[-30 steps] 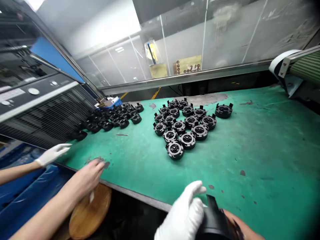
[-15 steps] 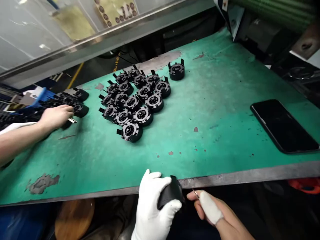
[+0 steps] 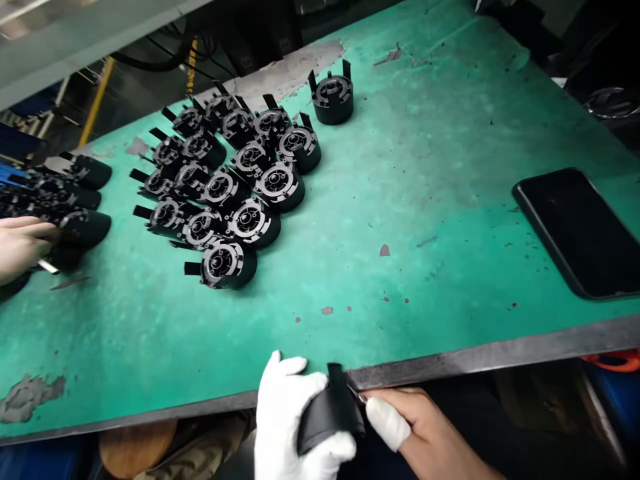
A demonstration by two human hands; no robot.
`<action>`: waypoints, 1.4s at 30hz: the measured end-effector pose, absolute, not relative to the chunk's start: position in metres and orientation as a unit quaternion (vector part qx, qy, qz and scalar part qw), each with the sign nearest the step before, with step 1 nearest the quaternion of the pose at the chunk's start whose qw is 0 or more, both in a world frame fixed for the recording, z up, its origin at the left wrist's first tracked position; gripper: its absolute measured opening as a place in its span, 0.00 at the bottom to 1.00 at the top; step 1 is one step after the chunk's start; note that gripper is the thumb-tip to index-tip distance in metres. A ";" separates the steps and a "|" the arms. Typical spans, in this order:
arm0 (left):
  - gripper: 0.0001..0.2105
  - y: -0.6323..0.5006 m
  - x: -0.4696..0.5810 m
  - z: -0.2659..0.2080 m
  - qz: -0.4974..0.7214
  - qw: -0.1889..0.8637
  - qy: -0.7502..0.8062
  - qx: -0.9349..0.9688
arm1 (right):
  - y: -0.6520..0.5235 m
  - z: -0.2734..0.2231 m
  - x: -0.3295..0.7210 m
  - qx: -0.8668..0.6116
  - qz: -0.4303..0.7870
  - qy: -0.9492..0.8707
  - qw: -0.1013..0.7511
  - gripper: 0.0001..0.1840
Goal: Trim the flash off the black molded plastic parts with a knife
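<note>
My left hand (image 3: 290, 420), in a white glove, is closed around a black round plastic housing (image 3: 330, 410) at the table's front edge. A flat tab on the housing points up. Bare except for a white cover on the thumb, my right hand (image 3: 405, 420) pinches a thin metal-tipped tool (image 3: 358, 395). Its tip meets or nearly meets the housing's right side; the exact kind of tool is too small to tell. Further back, a cluster of similar black housings (image 3: 250, 220) stands on the green table, and a single housing (image 3: 333, 99) sits apart from them.
A black phone (image 3: 580, 230) lies on the right of the green tabletop (image 3: 425, 200). At the left edge, another person's hand (image 3: 23, 247) is among more black housings (image 3: 83, 227). A round wooden stool (image 3: 137, 447) is below the front edge.
My right hand has brought the tool left, up to the housing in my left hand. The view has shifted closer and to the right, so the table things appear further left.
</note>
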State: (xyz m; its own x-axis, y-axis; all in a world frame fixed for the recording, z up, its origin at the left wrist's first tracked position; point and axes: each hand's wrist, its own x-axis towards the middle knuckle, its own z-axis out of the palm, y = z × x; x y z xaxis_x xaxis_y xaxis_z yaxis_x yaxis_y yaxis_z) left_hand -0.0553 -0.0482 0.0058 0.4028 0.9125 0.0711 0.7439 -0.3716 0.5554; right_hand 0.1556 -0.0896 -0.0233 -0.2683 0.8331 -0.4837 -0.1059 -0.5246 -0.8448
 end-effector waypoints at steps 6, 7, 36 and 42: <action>0.18 -0.048 -0.048 0.000 0.210 0.231 0.526 0.791 | -0.086 -0.023 0.157 -0.534 0.715 -0.366 0.264 0.24; 0.15 -0.048 -0.047 -0.001 0.213 0.227 0.533 0.787 | -0.086 -0.024 0.156 -0.540 0.711 -0.373 0.254 0.25; 0.47 -0.075 -0.043 0.044 0.209 0.462 0.550 0.664 | -0.097 0.000 0.131 -0.393 0.779 -0.209 0.442 0.14; 0.33 -0.070 -0.046 0.035 0.195 0.291 0.542 0.764 | -0.114 -0.012 0.128 -0.463 0.760 -0.219 0.399 0.11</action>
